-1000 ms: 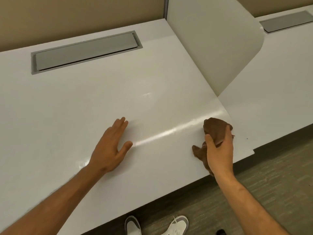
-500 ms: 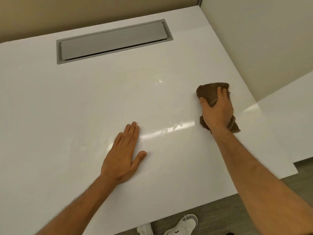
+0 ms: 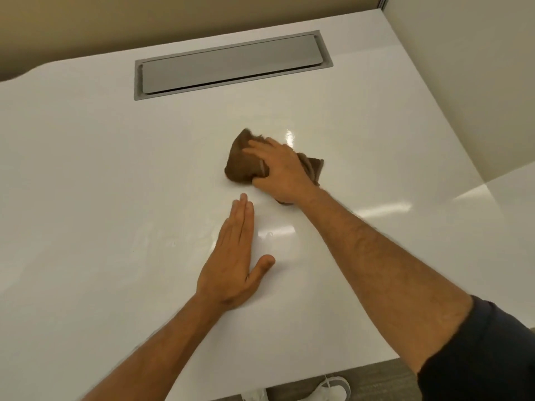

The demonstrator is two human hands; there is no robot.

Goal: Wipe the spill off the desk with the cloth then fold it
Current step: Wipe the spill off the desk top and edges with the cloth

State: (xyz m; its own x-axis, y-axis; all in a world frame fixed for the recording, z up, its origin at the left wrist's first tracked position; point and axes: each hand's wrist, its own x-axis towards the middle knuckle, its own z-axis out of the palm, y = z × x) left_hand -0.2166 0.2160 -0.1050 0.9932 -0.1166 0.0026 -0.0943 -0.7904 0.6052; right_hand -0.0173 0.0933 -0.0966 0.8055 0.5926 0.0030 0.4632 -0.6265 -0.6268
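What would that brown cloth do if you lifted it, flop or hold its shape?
Probably flop: the cloth is bunched in soft wrinkles under the right hand, a loose corner trailing behind. It looks light for its size. On the glossy desk it likely slides easily.

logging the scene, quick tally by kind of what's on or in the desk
brown cloth: 1
hands, left hand flat on the white desk, right hand pressing the cloth: 2
grey cable hatch set in the desk: 1
total: 4
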